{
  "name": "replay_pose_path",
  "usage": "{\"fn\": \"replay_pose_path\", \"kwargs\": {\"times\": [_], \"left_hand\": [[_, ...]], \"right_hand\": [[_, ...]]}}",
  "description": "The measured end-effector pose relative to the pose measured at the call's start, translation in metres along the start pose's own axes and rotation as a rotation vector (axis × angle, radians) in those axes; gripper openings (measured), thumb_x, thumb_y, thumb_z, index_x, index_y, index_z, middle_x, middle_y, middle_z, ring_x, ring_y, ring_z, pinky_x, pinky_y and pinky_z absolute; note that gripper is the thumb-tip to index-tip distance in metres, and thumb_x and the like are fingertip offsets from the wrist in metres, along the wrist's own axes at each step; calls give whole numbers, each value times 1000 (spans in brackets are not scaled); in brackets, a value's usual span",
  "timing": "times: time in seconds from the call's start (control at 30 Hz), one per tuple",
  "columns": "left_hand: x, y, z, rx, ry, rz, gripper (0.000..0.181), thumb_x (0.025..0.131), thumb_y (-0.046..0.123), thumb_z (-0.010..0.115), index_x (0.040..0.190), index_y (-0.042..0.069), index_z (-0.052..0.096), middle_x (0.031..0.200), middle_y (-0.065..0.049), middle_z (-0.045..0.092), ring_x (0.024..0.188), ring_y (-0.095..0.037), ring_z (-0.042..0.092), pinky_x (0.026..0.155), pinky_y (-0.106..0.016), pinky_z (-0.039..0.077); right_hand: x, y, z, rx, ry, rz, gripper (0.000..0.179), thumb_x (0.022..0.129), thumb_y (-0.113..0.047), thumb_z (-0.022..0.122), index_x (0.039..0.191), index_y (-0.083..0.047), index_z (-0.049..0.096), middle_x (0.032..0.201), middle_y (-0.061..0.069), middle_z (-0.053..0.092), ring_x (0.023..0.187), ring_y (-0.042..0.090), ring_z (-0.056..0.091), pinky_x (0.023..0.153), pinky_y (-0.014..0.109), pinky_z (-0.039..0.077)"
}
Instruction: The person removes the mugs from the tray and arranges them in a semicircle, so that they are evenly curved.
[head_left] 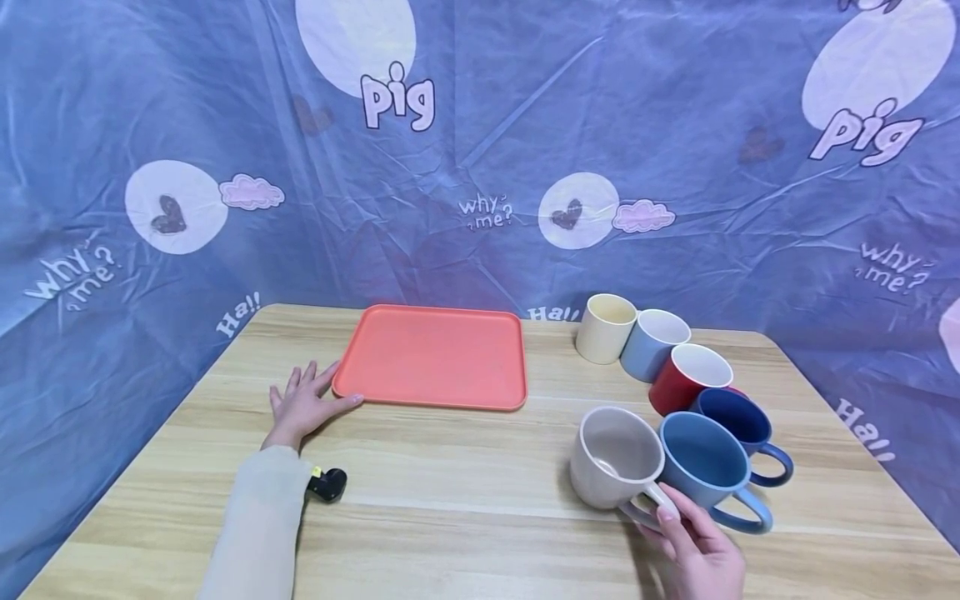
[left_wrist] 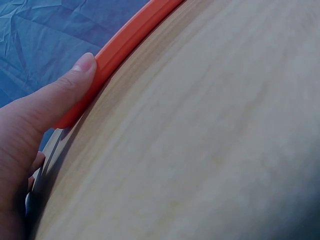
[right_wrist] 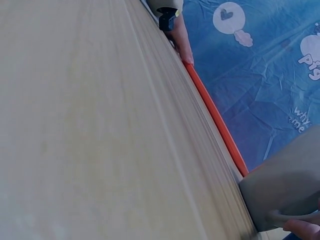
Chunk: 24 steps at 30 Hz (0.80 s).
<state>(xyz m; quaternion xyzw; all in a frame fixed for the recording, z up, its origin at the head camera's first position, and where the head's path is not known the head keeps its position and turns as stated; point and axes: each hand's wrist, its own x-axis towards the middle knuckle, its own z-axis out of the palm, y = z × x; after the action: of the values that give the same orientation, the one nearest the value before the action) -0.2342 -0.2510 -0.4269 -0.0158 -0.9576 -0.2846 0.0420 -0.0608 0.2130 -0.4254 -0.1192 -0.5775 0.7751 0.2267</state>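
My right hand [head_left: 705, 546] pinches the handle of a grey mug [head_left: 600, 479] between thumb and fingers. In the right wrist view the same grey mug [right_wrist: 280, 182] shows at the right edge; whether its base touches the table cannot be told. Just beside it stands a teal-blue mug [head_left: 705, 454], its handle toward me. An orange-red rectangular tray [head_left: 431, 354] lies flat at the back. Spread at the tray's near left corner is my left hand [head_left: 300, 408], fingers fairly straight. Its thumb [left_wrist: 75, 82] rests against the tray's rim in the left wrist view.
Behind the teal mug, a navy mug [head_left: 738, 417], a red mug [head_left: 686, 379], a light blue mug [head_left: 652, 343] and a cream mug [head_left: 606, 329] run toward the back in a curved row. A wooden table [head_left: 450, 500] bears everything; a blue printed cloth [head_left: 480, 150] hangs behind.
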Motion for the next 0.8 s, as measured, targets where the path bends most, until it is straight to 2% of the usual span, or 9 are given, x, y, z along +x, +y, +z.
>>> {"fn": "replay_pose_path", "kwargs": {"times": [0.1, 0.27, 0.47, 0.8], "left_hand": [[0, 0, 0, -4, 0, 0, 89, 66, 64, 57, 136, 17, 29, 138, -25, 10, 124, -43, -2, 87, -60, -16], [2, 0, 0, 8, -5, 0, 91, 65, 65, 56, 136, 18, 28, 138, -25, 10, 124, -43, -2, 86, -61, -16], [3, -1, 0, 12, -10, -3, 91, 65, 66, 56, 137, 18, 27, 139, -25, 9, 124, -43, -3, 86, -61, -16], [2, -1, 0, 5, -7, -1, 92, 65, 66, 56, 137, 17, 27, 139, -25, 9, 124, -43, -3, 87, -60, -17]], "right_hand": [[2, 2, -3, -75, 33, 58, 37, 78, -5, 63, 113, 6, 54, 95, 2, 63, 76, 22, 62, 62, 35, 48], [1, -6, -3, -104, 38, 146, 36, 79, -8, 62, 114, -1, 56, 94, -3, 63, 75, 21, 63, 62, 33, 49], [4, -2, -6, -186, 93, 220, 44, 75, -19, 67, 116, -5, 56, 104, 1, 60, 81, 22, 62, 66, 33, 48], [9, 7, -13, -163, 95, 194, 43, 76, -17, 66, 116, -3, 55, 105, 5, 60, 82, 24, 61, 65, 34, 49]]}}
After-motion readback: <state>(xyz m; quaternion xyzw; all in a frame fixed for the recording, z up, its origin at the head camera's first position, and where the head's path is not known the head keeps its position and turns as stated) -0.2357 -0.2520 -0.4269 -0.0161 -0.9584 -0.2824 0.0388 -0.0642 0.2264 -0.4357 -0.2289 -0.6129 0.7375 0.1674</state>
